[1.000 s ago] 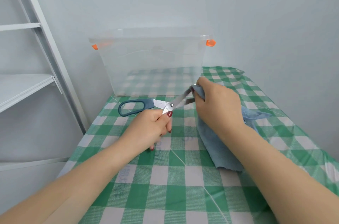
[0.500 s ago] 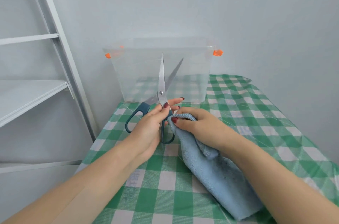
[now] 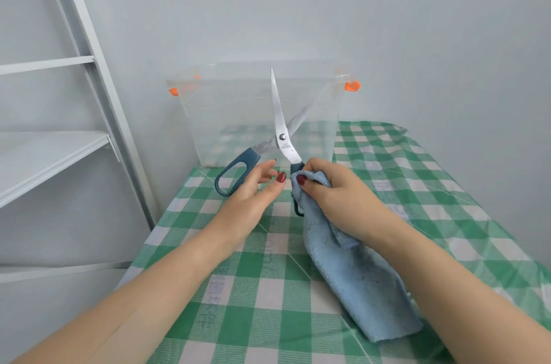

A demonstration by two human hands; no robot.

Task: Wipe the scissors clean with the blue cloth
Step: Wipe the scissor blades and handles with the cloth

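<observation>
**A:** From the head view: found the scissors (image 3: 281,137)?

**B:** Yes. Held up over the far left part of the bench (image 3: 238,319), with blades spread and pointing up, just in front of the clear box (image 3: 214,125) at the far edge.

**A:** And the left grip (image 3: 253,187)?

**B:** Wide, with fingers nearly straight. Resting against the left handle loop, not curled round it.

**A:** The right grip (image 3: 334,193)?

**B:** Closed on the blue cloth (image 3: 357,283), bunching it round the other handle and letting the rest trail down onto the bench toward the near right corner.

**A:** How far along, then?

**B:** Probably midway or past. Seeing bright blades, bar a few faint specks, and dark flecks on the cloth. Working that handle now, by the look of it. Likely left to do: the other loop, the pivot, perhaps a last pass over the blades.
</observation>
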